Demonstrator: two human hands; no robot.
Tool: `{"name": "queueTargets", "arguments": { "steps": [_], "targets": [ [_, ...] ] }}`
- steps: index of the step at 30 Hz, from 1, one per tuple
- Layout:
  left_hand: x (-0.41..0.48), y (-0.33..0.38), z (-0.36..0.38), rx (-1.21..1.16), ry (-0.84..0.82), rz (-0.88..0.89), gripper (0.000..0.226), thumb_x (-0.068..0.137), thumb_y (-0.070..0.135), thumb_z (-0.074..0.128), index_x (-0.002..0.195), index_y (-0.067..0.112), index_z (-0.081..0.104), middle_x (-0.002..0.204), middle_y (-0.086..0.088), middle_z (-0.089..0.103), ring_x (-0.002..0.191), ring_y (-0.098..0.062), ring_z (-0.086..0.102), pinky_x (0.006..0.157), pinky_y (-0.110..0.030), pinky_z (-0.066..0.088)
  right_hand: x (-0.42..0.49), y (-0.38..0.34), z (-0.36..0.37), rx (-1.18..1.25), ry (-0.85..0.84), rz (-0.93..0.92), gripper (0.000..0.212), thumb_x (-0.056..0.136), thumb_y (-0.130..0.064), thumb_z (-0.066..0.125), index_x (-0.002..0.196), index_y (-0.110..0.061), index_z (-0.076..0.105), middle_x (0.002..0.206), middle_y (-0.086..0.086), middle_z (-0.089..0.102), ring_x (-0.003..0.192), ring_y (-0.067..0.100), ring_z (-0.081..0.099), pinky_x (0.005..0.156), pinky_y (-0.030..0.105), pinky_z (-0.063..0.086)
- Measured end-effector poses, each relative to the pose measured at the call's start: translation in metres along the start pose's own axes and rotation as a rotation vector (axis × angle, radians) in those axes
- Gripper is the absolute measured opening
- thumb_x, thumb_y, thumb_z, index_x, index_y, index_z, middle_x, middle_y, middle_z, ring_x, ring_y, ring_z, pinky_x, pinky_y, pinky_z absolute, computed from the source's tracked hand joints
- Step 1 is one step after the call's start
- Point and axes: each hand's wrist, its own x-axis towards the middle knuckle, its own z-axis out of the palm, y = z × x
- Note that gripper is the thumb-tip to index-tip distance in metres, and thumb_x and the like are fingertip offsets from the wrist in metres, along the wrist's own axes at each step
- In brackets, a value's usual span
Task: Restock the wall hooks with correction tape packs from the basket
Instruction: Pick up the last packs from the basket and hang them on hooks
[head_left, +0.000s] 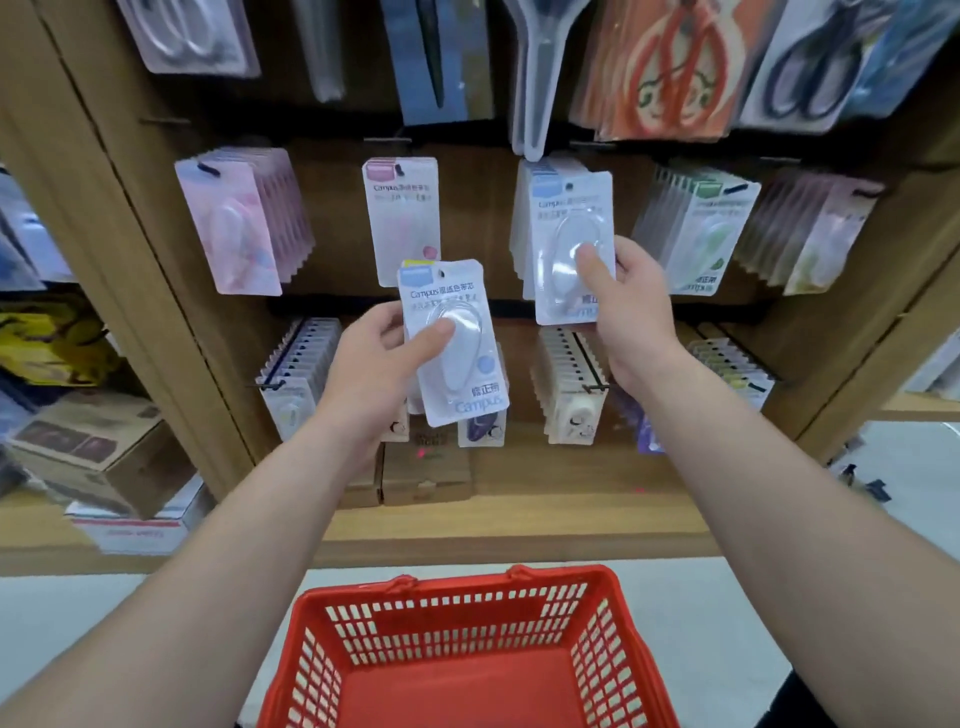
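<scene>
Left hand (371, 364) pinches 1 white, blue-topped, clear-bubbled pack (465, 364); right hand (628, 312) pinches a matching pack (569, 228).

Scissor packs (670, 78) hang up top; cardboard boxes (426, 475) rest on the shelf (571, 514).

The left forearm (234, 545) and right forearm (753, 493) are bare all the way to the picture's edge. The left hand (379, 364) and right hand (628, 312) are bare too. A sliver of dark clothing (815, 701) shows at the lower right, too little to identify.

Basket (467, 590) near end off-frame below
</scene>
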Motion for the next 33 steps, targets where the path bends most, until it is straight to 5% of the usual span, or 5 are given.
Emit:
{"name": "queueTargets", "arguments": {
  "steps": [9,16,23,28,33],
  "targets": [
    [0.021,-0.006,-0.003,-0.054,0.003,0.002,0.025,0.095,0.028,0.072,0.119,0.026,0.067,0.109,0.014,0.077,0.099,-0.007,0.075,0.083,-0.041,0.062,0.024,0.009,0.015,-0.01,0.14,0.054,0.021,0.098,-0.043,0.06,0.105,-0.024,0.066,0.108,-0.001,0.074,0.1,0.023,0.073,0.089,0.055,0.06],
    [0.022,-0.012,-0.002,-0.076,-0.01,0.005,0.025,0.093,0.027,0.074,0.117,0.025,0.067,0.108,0.015,0.077,0.098,-0.004,0.074,0.066,-0.022,0.059,0.03,0.013,0.016,0.01,0.192,0.112,0.028,0.101,-0.041,0.062,0.112,-0.016,0.063,0.105,-0.001,0.071,0.088,0.019,0.075,0.056,0.028,0.058],
    [0.021,-0.012,0.001,-0.09,0.005,-0.019,0.029,0.092,0.027,0.075,0.119,0.024,0.067,0.11,0.013,0.077,0.097,-0.004,0.074,0.059,-0.019,0.057,0.019,0.031,0.017,-0.339,0.275,0.208,0.047,0.091,-0.05,0.069,0.125,-0.019,0.057,0.122,0.001,0.06,0.111,0.017,0.058,0.098,0.042,0.052],
    [0.023,-0.017,0.006,-0.08,0.021,-0.018,0.026,0.09,0.027,0.077,0.114,0.027,0.067,0.105,0.013,0.078,0.092,-0.003,0.075,0.059,-0.02,0.058,-0.043,0.044,0.038,-0.08,-0.2,0.191,0.016,0.097,-0.03,0.069,0.111,-0.021,0.069,0.105,-0.002,0.076,0.097,0.015,0.073,0.081,0.032,0.059],
    [0.024,-0.019,0.007,-0.099,0.035,-0.005,0.027,0.088,0.023,0.079,0.112,0.025,0.067,0.102,0.012,0.079,0.092,-0.008,0.076,0.064,-0.025,0.06,-0.048,0.043,0.045,-0.099,-0.215,0.14,0.021,0.091,-0.025,0.077,0.107,-0.016,0.068,0.103,-0.001,0.077,0.095,0.013,0.074,0.079,0.028,0.058]
  ]
}}
